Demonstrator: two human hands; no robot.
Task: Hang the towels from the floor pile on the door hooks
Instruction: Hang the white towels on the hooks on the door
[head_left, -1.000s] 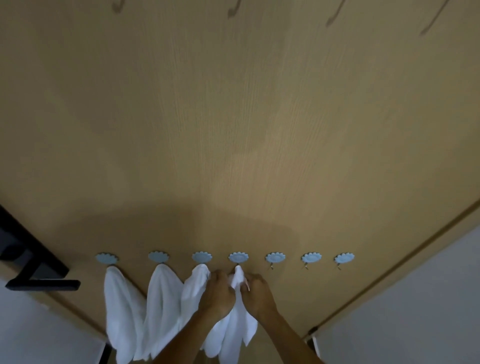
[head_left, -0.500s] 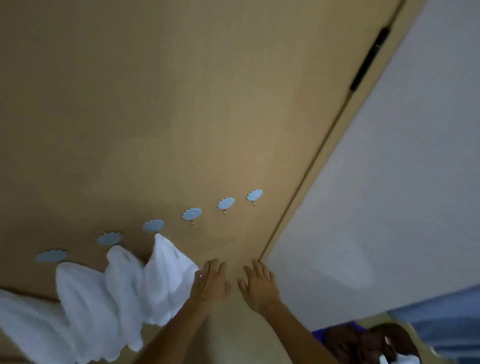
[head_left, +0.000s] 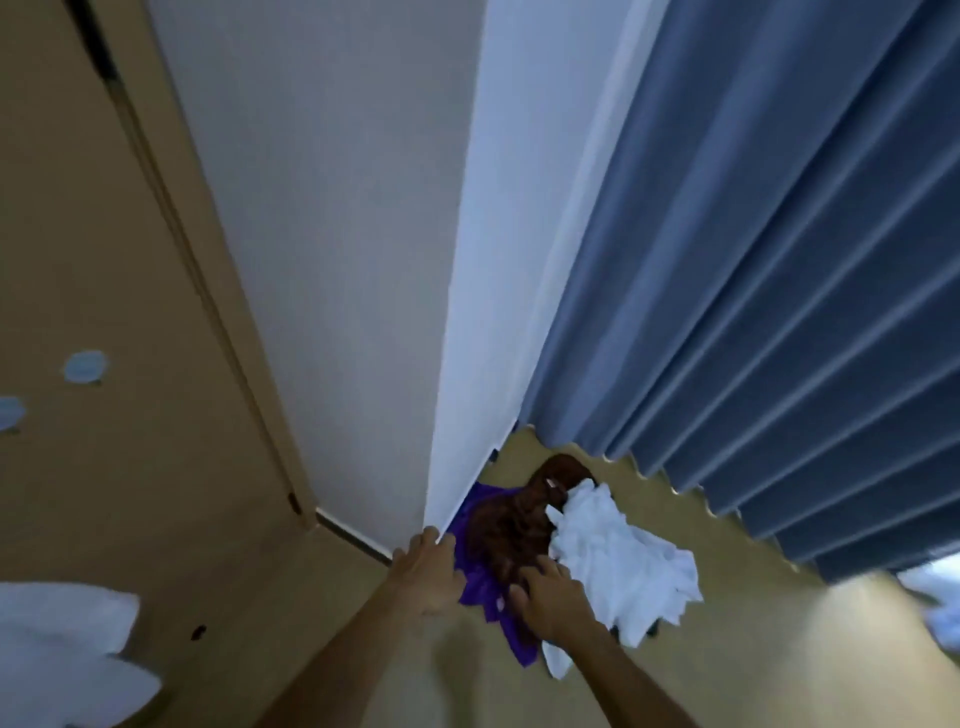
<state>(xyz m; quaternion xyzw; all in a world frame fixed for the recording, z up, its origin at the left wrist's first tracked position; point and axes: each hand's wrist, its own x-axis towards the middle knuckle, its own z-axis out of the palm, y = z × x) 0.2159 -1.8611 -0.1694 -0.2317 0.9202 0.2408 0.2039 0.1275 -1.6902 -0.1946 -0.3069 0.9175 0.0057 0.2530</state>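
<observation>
Towels lie heaped on the tan floor by the wall corner: a crumpled brown cloth towel (head_left: 511, 525) over a purple one (head_left: 480, 584), a rumpled white one (head_left: 618, 564) just right. The right hand (head_left: 553, 597) is nearer, fingers spread loosely at the brown towel's near edge, apparently touching though blurred; the left hand (head_left: 428, 571) is held loosely spread beside the purple edge, nothing gripped.

One head-worn view only — it looks steeply down and forward from above, close over both forearms, toward the floor pile (head_left: 545, 540) beyond the fingertips.

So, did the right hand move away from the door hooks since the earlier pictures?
Yes. The right hand left the hooks on the door and went down to the floor pile, over the brown towel.
</observation>
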